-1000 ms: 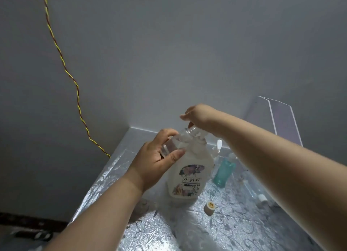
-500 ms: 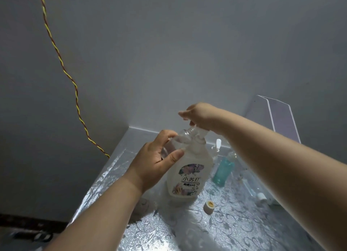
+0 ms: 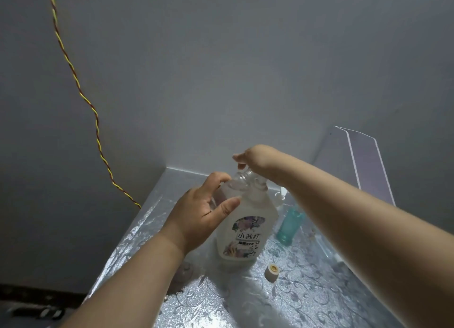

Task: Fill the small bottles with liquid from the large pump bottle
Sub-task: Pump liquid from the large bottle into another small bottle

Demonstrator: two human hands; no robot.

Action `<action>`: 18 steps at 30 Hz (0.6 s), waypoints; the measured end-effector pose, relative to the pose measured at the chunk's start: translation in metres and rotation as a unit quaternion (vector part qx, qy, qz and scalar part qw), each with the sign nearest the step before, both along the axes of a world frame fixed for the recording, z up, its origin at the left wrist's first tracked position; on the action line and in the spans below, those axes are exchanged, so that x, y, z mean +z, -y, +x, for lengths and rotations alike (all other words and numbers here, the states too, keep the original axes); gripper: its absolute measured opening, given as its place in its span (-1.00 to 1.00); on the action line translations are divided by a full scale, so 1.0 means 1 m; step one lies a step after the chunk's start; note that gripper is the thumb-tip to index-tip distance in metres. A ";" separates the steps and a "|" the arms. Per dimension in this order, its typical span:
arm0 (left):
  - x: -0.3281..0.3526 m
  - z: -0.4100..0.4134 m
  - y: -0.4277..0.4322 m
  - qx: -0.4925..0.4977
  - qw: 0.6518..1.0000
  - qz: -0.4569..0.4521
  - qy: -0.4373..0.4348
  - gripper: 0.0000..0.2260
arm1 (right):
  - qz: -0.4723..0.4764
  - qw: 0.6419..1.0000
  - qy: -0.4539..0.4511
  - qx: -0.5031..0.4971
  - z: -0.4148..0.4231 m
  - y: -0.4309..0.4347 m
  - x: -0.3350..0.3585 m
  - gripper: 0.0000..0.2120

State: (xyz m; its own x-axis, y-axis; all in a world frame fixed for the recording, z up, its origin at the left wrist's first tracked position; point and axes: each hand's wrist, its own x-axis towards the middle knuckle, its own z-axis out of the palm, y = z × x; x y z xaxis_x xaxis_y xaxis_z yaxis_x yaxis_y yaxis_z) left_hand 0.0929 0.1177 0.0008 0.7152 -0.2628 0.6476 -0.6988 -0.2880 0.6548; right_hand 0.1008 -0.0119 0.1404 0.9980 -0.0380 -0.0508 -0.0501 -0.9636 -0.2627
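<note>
Clear small bottle (image 3: 237, 184), tilted, is gripped between the curled fingers and thumb of the left hand (image 3: 201, 219), its mouth just under the right fingertips. The white pump bottle (image 3: 248, 229) stands upright on the silver table (image 3: 307, 291), touching the left thumb. The right hand (image 3: 256, 157) covers its top; whether its fingers grip cannot be told. A teal bottle (image 3: 290, 227) and a cap (image 3: 272, 271) sit right of the left fingers.

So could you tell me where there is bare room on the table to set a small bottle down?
Bare cloth lies at the near edge, in front of the large pump bottle, between the left forearm and the loose cap. The far left corner behind the left hand is free. Crowded around the teal bottle.
</note>
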 end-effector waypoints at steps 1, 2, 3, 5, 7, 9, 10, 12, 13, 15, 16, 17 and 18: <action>0.001 -0.001 0.000 0.004 1.000 -0.001 0.002 -0.51 | -0.007 1.000 0.009 -0.001 0.001 0.000 0.002 -0.55; 0.001 -0.002 0.000 0.010 1.000 -0.001 0.006 -0.51 | -0.009 1.000 0.021 -0.006 0.002 0.001 0.004 -0.55; 0.002 -0.002 0.000 0.016 1.000 0.000 0.011 -0.52 | -0.010 0.999 0.034 -0.010 0.002 0.002 0.006 -0.55; 0.004 -0.003 0.001 0.021 1.000 -0.004 0.016 -0.56 | -0.015 0.999 0.037 0.003 0.003 0.003 0.009 -0.57; 0.003 -0.003 0.001 0.027 0.999 -0.004 0.021 -0.60 | -0.029 0.999 0.018 0.026 0.001 0.001 0.010 -0.59; 0.002 -0.001 0.000 0.033 0.999 0.003 0.020 -0.56 | -0.035 0.999 0.006 0.030 0.002 0.002 0.006 -0.60; 0.001 0.001 0.000 0.036 0.999 0.010 0.019 -0.53 | -0.041 0.999 0.003 0.031 0.004 0.002 0.004 -0.59; -0.002 0.003 -0.001 0.035 0.999 0.022 0.015 -0.49 | -0.046 0.999 -0.005 0.024 0.005 0.000 0.000 -0.60; -0.003 0.004 -0.002 0.028 0.999 0.026 0.012 -0.48 | -0.047 0.999 -0.013 0.019 0.006 0.000 -0.001 -0.61; -0.004 0.005 -0.001 0.010 1.000 0.029 0.004 -0.46 | -0.037 0.999 -0.018 0.011 0.003 0.000 -0.003 -0.61; -0.005 0.005 -0.001 0.002 1.000 0.028 -0.001 -0.45 | -0.029 0.999 -0.017 0.010 0.002 0.001 -0.003 -0.60; -0.005 0.005 0.000 -0.003 1.000 0.025 -0.006 -0.44 | -0.027 0.999 -0.014 0.011 0.001 0.001 -0.004 -0.61; -0.004 0.005 0.000 -0.006 1.000 0.021 -0.011 -0.43 | -0.029 0.999 0.001 0.013 0.002 0.002 -0.005 -0.61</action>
State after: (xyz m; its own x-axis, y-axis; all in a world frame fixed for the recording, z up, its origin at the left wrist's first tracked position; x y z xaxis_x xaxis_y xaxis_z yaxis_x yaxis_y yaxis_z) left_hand 0.0976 0.1178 -0.0031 0.7257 -0.2983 0.6200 -0.6880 -0.3067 0.6577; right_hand 0.1029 -0.0141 0.1359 0.9988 -0.0151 -0.0470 -0.0245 -0.9783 -0.2058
